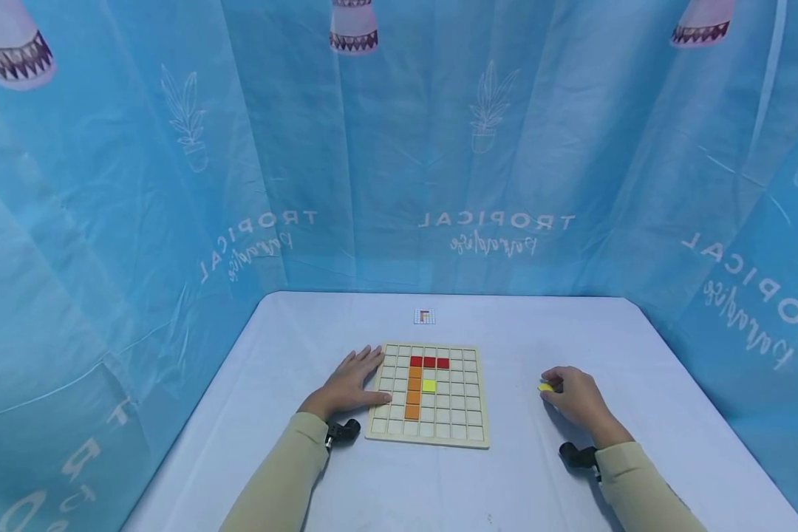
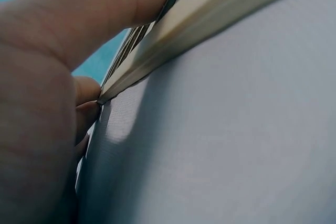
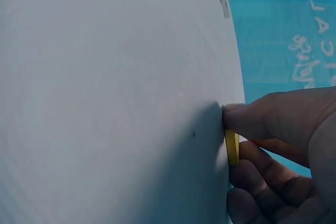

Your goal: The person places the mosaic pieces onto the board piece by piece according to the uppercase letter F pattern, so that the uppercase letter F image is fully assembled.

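A square wooden grid board (image 1: 439,442) lies flat on the table, its cells pale. Three red tiles (image 1: 429,362) form a row near its far side. Several orange tiles (image 1: 414,385) run down a column below the leftmost red one, with one yellow tile (image 1: 428,386) to their right. At the board's left edge rests my left hand (image 1: 349,383), fingers extended and thumb on the rim, which the left wrist view shows close up. Well right of the board, my right hand (image 1: 577,397) pinches another yellow tile (image 3: 232,148) between thumb and fingers, just over the tabletop.
Beyond the board lies a small printed pattern card (image 1: 424,317) with a coloured grid. The white table (image 1: 519,480) is bordered at the back and sides by a blue curtain (image 1: 399,148) with printed lettering.
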{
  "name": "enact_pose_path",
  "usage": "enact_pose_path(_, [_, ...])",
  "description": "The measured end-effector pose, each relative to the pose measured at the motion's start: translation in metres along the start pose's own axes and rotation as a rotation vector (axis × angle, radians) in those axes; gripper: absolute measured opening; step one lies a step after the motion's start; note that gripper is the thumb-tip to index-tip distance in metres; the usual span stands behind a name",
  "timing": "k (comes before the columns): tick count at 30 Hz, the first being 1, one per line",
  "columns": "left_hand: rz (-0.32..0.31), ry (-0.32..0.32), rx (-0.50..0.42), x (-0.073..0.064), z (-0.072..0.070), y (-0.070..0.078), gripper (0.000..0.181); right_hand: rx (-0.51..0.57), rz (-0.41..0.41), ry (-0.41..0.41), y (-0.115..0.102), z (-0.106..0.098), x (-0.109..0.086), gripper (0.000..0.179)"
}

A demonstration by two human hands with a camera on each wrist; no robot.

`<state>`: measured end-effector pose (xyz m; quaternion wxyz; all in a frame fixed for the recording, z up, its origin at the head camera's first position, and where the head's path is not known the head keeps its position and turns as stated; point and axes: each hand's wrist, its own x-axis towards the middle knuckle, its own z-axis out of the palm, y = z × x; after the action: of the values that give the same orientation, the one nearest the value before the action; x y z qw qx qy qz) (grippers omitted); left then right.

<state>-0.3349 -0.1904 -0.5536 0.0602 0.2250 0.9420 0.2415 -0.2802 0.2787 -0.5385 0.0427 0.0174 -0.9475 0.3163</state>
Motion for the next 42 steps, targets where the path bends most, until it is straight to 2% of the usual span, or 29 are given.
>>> enact_pose_path(11, [-0.007,0.004,-0.023,-0.002,-0.003,0.001,0.109,-0.004,0.0,0.009,0.0,0.003,0.001,0.028])
enact_pose_path(21, [-0.005,0.015,-0.006,-0.001,0.0,0.0,0.109,0.017,-0.011,0.023,0.002,0.005,0.002,0.028])
enact_pose_path(32, [-0.001,0.013,-0.019,-0.002,0.0,0.001,0.109,0.043,0.0,0.0,-0.009,0.006,0.007,0.031])
enact_pose_path(42, [0.011,0.017,-0.004,0.0,0.001,-0.001,0.109,0.027,-0.044,-0.008,-0.028,0.016,0.02,0.031])
